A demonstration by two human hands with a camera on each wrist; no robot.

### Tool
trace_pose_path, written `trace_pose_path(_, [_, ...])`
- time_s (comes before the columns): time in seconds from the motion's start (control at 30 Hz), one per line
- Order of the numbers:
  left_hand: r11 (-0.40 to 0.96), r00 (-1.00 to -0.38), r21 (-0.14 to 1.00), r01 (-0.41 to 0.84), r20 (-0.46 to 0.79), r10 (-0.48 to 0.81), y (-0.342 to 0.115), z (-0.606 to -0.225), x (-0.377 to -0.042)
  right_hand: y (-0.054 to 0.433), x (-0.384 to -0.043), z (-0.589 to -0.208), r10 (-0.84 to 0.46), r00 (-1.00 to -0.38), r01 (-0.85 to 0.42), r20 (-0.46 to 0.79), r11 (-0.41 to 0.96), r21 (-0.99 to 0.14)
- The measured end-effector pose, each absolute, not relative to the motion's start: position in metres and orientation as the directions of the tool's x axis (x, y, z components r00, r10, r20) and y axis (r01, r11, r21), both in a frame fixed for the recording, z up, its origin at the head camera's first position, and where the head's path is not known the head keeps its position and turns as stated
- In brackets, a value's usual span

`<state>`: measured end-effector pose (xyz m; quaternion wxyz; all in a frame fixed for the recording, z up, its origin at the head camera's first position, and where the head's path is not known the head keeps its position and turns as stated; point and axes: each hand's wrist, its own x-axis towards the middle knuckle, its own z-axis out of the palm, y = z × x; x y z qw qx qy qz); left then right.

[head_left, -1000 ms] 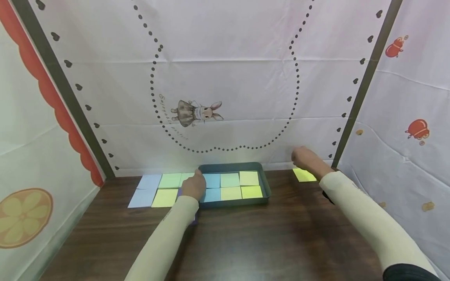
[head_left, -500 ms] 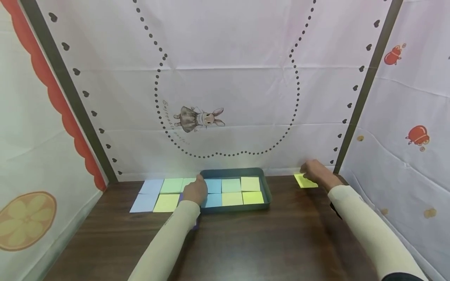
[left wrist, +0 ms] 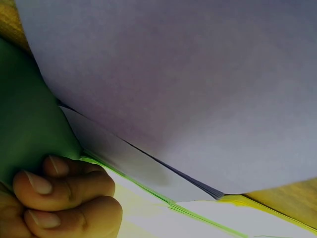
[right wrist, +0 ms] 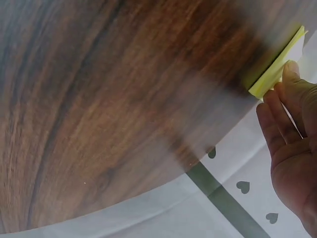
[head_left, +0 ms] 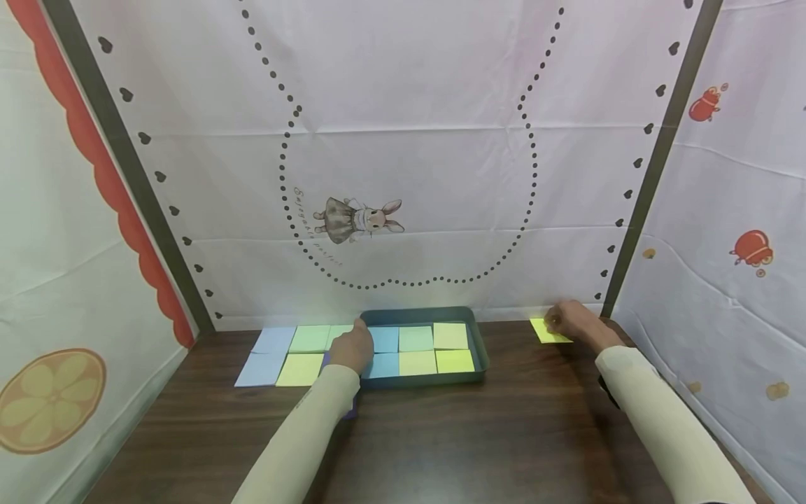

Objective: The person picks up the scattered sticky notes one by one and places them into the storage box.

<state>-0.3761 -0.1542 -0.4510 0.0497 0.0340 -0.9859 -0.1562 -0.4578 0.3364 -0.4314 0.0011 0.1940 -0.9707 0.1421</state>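
In the head view, my left hand (head_left: 352,350) is at the left end of a dark green tray (head_left: 415,380), thumb over its rim. Its curled fingers (left wrist: 74,208) lie against the green wall in the left wrist view. Inside the tray sit blue, pale green and yellow sticky note pads (head_left: 455,361) in two rows. Far to the right, my right hand (head_left: 576,320) pinches the near side of a bright yellow sticky note pad (right wrist: 277,64) by the back wall; thumb and fingertips meet its edge. A purple pad (left wrist: 188,89) is close beneath my left wrist.
Left of the tray, light blue pads (head_left: 259,369), green pads (head_left: 310,339) and a yellow pad (head_left: 299,369) lie on the brown wooden table (head_left: 453,448). Printed cloth walls (head_left: 441,175) stand behind and on both sides.
My right hand has come down and right onto the bright yellow pad, now covering part of it. My left hand stays at the tray's left end. The head view has shifted slightly.
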Motion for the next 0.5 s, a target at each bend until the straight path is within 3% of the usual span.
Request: trace_pose_path(0.5, [0.962,-0.996,0.268,-0.054,0.06,-0.073,-0.1542,-0.4528,-0.3821,0.3394,-0.4614,-0.4328,-0.319,-0.946,-0.285,-0.059,0.904,-0.32])
